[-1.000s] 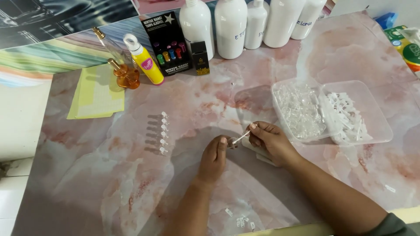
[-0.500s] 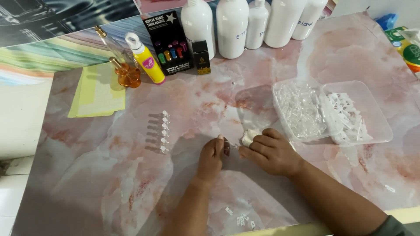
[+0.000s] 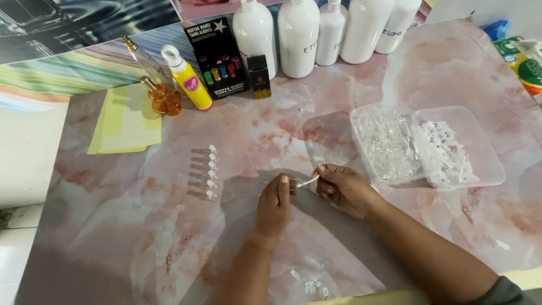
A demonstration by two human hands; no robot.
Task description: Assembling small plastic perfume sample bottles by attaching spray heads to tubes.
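At the lower centre of the frame, I see my left hand [image 3: 275, 202] pinching a tiny clear vial [image 3: 293, 183] at its fingertips, and my right hand [image 3: 344, 189] closed on a thin white stick [image 3: 307, 182] whose tip meets that vial, right between the two hands. Just left of them a row of small capped vials [image 3: 210, 172] lies on the pink marble-pattern table [image 3: 451, 73]. To the right sits a clear two-compartment tray [image 3: 485, 169] of clear and white parts. Along the top stand white bottles [image 3: 298, 36], a black box [image 3: 217, 56] and a yellow bottle [image 3: 189, 79].
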